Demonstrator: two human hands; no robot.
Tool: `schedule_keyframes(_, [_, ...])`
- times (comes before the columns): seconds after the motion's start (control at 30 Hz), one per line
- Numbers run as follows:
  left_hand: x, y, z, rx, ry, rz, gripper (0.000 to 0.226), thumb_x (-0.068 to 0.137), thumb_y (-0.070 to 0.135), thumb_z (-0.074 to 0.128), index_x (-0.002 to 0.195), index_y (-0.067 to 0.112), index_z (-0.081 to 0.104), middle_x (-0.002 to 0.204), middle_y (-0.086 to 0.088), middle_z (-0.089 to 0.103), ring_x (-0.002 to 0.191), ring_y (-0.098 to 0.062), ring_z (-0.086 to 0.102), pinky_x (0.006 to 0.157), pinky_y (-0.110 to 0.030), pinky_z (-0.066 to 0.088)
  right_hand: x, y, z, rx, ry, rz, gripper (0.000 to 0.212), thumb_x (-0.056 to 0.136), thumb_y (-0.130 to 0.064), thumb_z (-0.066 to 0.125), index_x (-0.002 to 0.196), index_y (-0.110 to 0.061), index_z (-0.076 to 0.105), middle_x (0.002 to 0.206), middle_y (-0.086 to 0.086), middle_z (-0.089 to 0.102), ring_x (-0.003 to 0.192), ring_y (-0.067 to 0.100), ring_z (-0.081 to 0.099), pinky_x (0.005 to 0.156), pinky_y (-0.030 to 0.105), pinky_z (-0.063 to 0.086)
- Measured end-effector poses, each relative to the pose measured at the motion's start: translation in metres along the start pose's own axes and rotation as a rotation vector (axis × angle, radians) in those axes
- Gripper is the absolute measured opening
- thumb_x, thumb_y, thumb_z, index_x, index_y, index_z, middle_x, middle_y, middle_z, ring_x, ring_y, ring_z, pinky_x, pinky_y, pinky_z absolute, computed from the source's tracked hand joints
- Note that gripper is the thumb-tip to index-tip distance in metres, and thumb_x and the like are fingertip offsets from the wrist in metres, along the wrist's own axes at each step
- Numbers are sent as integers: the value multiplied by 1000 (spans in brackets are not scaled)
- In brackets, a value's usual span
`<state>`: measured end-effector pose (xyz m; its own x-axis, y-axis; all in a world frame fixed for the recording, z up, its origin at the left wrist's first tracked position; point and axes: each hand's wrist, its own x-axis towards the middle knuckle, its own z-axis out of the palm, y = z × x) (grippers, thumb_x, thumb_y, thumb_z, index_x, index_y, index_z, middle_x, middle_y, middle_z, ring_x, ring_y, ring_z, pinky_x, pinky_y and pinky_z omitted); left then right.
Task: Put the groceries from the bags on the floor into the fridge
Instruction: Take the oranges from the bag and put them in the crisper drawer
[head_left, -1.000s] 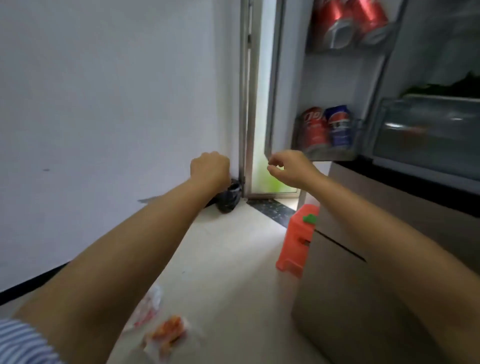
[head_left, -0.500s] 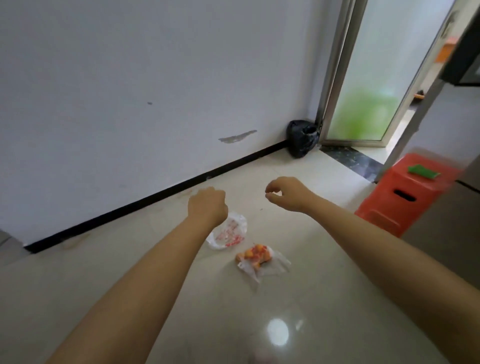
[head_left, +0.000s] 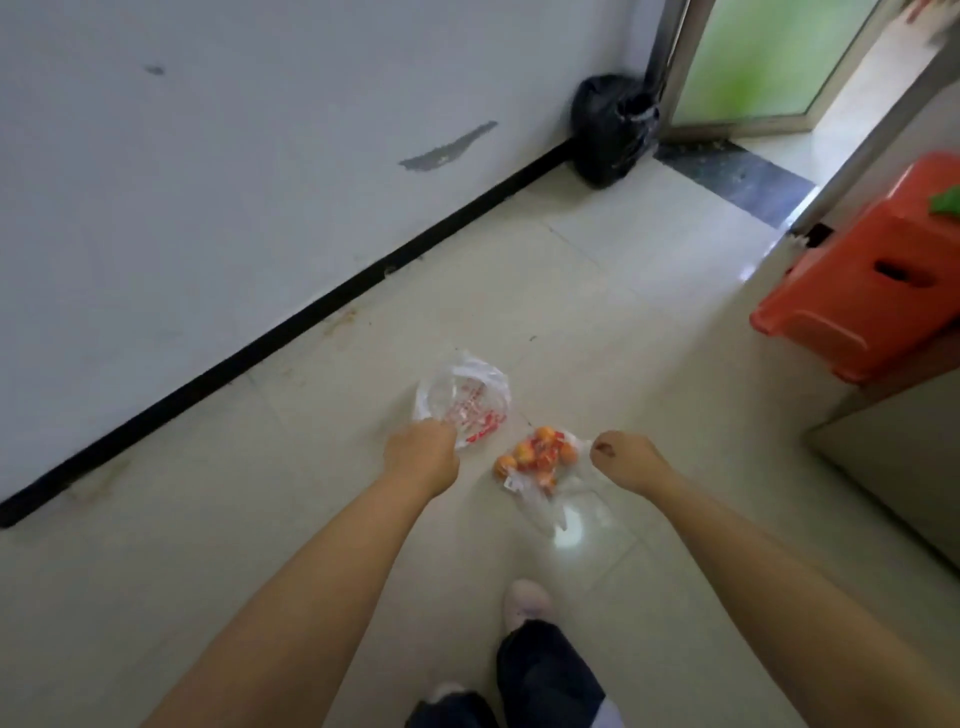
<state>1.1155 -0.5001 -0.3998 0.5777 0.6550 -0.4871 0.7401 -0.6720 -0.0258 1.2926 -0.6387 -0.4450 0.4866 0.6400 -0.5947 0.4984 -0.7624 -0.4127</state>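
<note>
Two plastic bags lie on the pale tiled floor. One is a clear bag with red print (head_left: 464, 402) that looks nearly flat. The other is a clear bag of orange and red fruit (head_left: 535, 457) just to its right. My left hand (head_left: 423, 457) is a closed fist at the near edge of the printed bag; I cannot tell if it touches it. My right hand (head_left: 621, 457) is curled, thumb against fingers, just right of the fruit bag, with nothing visible in it. Only the fridge's lower front (head_left: 904, 467) shows, at the right edge.
An orange plastic stool (head_left: 857, 301) with a green item (head_left: 945, 200) on top stands at the right by the fridge. A black rubbish bag (head_left: 613, 130) sits in the corner beside a glass door (head_left: 769, 62). A white wall with black skirting runs along the left. My feet (head_left: 524, 603) are below.
My view has dropped from the open fridge door to the floor. Both hands have come down to the two bags, still curled and holding nothing.
</note>
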Motion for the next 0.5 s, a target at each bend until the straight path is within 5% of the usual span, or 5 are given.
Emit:
schedule_keyframes(0.17, [104, 7, 59, 88, -126, 187, 31, 96, 10, 37, 119, 6, 57, 126, -16, 56, 118, -33, 53, 91, -40, 47, 69, 34, 61, 61, -9, 142, 18, 89, -7, 46, 74, -2, 55, 101, 27, 67, 90, 30, 61, 64, 30, 30])
schedule_keyframes(0.3, [185, 24, 138, 131, -197, 349, 30, 95, 10, 37, 118, 5, 57, 124, -16, 56, 116, -35, 54, 89, -41, 47, 131, 79, 128, 151, 18, 294, 24, 87, -7, 47, 93, 8, 65, 100, 25, 68, 93, 34, 62, 78, 36, 47])
schedule_keyframes(0.5, [292, 55, 304, 171, -325, 591, 33, 96, 12, 35, 120, 8, 58, 129, -13, 54, 119, -31, 52, 93, -39, 45, 232, 158, 242, 180, 71, 399, 25, 89, -7, 47, 103, 3, 65, 111, 21, 67, 103, 33, 60, 85, 34, 47])
